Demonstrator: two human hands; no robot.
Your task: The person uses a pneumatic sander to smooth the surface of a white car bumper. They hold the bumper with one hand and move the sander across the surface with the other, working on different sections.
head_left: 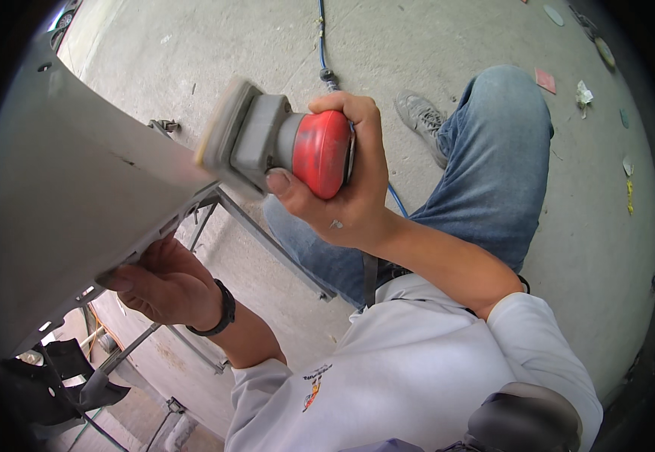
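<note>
My right hand (pixel 346 203) grips a grey and red pneumatic sander (pixel 282 143), its pad tilted sideways and blurred, at or very near the right edge of a grey painted body panel (pixel 64 203). A blue hose (pixel 321 45) runs by the sander. The panel fills the left side and has a short dark mark on it. My left hand (pixel 162 286) has its fingers wrapped on the panel's lower edge, where slots show, with the thumb at the rim.
A metal stand (pixel 245 226) is under the panel, and black plastic parts (pixel 56 380) lie at lower left. My bent jeaned leg (pixel 493 166) and grey shoe (pixel 425 120) rest on the concrete floor (pixel 192 45). A pink scrap (pixel 545 80) and crumpled paper (pixel 583 96) lie at right.
</note>
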